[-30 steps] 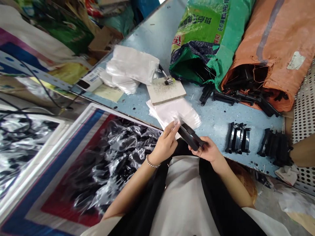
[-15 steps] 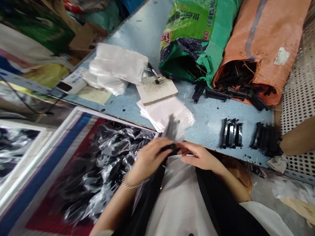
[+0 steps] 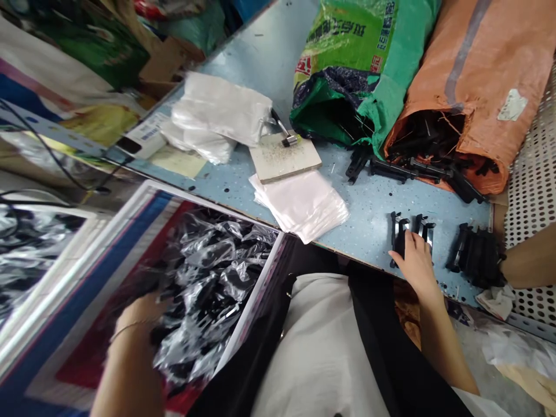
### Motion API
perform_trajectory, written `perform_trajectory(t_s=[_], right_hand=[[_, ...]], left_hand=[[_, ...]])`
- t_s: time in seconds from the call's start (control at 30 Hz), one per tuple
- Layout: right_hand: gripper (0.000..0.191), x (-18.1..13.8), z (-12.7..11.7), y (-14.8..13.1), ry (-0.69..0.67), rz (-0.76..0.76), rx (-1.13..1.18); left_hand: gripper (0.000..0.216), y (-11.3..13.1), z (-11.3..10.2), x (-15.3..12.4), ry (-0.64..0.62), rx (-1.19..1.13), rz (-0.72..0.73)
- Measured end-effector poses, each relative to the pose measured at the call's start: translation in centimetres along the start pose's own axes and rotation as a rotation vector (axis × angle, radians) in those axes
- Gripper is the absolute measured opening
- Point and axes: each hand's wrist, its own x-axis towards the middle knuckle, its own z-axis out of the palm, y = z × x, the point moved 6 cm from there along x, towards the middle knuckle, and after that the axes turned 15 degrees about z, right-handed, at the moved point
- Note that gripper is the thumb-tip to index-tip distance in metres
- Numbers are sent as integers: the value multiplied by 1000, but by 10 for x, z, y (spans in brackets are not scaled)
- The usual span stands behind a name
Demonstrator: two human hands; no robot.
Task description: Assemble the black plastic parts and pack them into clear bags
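Note:
My right hand (image 3: 414, 260) is over a small row of black plastic parts (image 3: 395, 231) near the table's front edge. Its thumb is held apart from the fingers, which touch the parts and cover some of them. My left hand (image 3: 141, 313) is far to the left, at the edge of a heap of black parts in clear plastic bags (image 3: 204, 289). Motion blurs its fingers, and whether it holds anything cannot be made out. A stack of clear plastic bags (image 3: 304, 205) lies on the table between my hands.
Beside the bags, a board (image 3: 284, 159) carries a black pen-like tool (image 3: 284, 130). More bags (image 3: 221, 110) lie behind. A green sack (image 3: 347, 87) and an orange sack (image 3: 482, 98) spill black parts. Another person's arm (image 3: 530, 260) reaches in from the right, by stacked parts (image 3: 478, 255).
My hands were together at the table edge with a bagged black part. They have separated: the left to the bagged heap, the right to the row of black parts.

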Motion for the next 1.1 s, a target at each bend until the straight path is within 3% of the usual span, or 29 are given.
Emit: perform_trajectory(t_s=[0.1, 0.17, 0.27, 0.33, 0.4, 0.53, 0.63, 0.73, 0.83, 0.93, 1.0, 1.1], right_hand=[[80, -6, 0, -5, -34, 19, 10], [79, -8, 2, -2, -92, 77, -31], [59, -7, 5, 3, -177, 135, 23], [53, -6, 7, 5, -233, 149, 188], [57, -4, 10, 4, -299, 152, 404], [59, -3, 16, -16, -481, 180, 840], [47, -6, 19, -51, -703, 209, 1223], [36, -12, 20, -99, -1004, 227, 1545], [43, -17, 24, -151, -1380, 207, 1709], [52, -15, 35, -192, -1675, 202, 1749], [56, -8, 44, -210, -1740, 226, 1799], [57, 1, 53, -221, -1699, 249, 1895]], left_hand=[[37, 50, 4, 71, 278, 119, -86], [27, 104, 31, 128, 257, 60, -6], [25, 185, 80, 202, 140, -24, 168], [20, 214, 106, 237, 34, 0, 198], [14, 216, 120, 260, -52, -30, 149], [16, 173, 123, 275, -107, -398, -112], [22, 146, 126, 273, -95, -763, -303], [16, 139, 130, 270, 1, -958, -336], [8, 139, 130, 269, 53, -829, -218], [31, 147, 122, 267, 70, -543, 34], [46, 157, 114, 262, 110, -392, 189], [51, 188, 99, 243, 167, -296, 410]])
